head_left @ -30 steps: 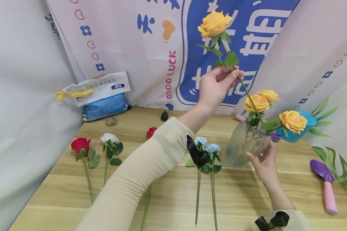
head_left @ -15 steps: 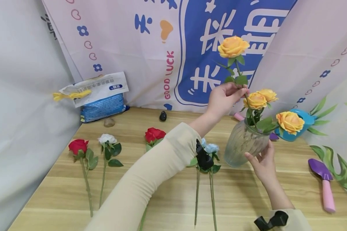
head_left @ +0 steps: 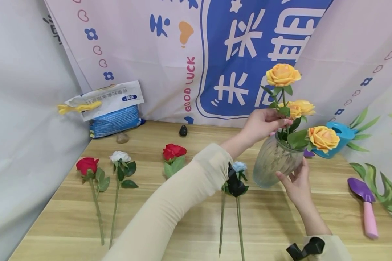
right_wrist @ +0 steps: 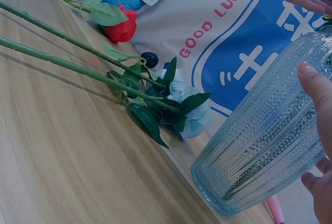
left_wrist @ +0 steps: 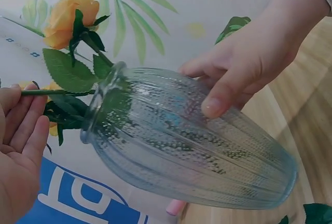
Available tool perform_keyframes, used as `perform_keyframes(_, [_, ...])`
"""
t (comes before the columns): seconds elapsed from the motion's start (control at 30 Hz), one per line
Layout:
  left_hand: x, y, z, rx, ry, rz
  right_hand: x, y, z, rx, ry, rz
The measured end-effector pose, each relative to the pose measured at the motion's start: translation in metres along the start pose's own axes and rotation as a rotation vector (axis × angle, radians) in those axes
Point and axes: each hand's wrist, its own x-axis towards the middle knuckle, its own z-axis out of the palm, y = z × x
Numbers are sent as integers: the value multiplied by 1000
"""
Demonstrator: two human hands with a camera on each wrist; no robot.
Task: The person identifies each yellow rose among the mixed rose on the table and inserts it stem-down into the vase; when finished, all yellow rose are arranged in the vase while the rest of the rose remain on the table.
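My left hand pinches the green stem of a yellow rose above the mouth of a ribbed clear glass vase. The lower part of that stem goes into the vase. Several yellow roses stand in it, one bloom hanging out to the right. Thumb and fingers of my right hand grip the vase's side; it leans to the right in the head view. In the left wrist view the pinched stem runs into the rim. Stems inside the glass look blurred through its texture.
On the wooden table lie red roses, a white rose and light blue flowers. A purple trowel with a pink handle lies right. A blue watering can and a blue packet stand at the back.
My left hand has moved down and right, lowering the yellow rose's stem deeper into the vase. My right hand keeps its grip on the vase, nearly unmoved.
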Motion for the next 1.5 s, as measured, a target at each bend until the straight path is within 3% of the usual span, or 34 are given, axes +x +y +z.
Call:
perform_keyframes(0.13, [-2,-6,2,-16,-19,29,1,0,-1,-2,-1,9])
perform_keyframes(0.27, [-2,-10,1,-13,-13,4,0,-2,-1,-11,-1,28])
perform_keyframes(0.4, [-1,-13,-2,-28,54,-14,0,-2,-1,0,6,40])
perform_keyframes(0.6, [2,-11,-6,-131,182,-50,-1,-2,1,26,28,49])
perform_keyframes(0.73, [3,-3,-12,-129,212,-51,-1,-1,1,20,23,50])
perform_keyframes(0.8, [4,2,-16,-122,183,-37,0,0,1,17,19,50])
perform_keyframes(0.9, [3,7,-21,-103,86,-11,0,1,0,12,15,50])
perform_keyframes(1.07, [3,8,-20,20,-54,-4,0,2,-1,20,13,32])
perform_keyframes(1.2, [4,6,-14,83,-52,-32,0,3,-1,29,8,6])
perform_keyframes(1.43, [8,-3,-3,-51,0,-36,0,2,-1,26,8,2])
perform_keyframes(1.5, [9,-5,0,-44,14,-26,1,2,-1,19,8,5])
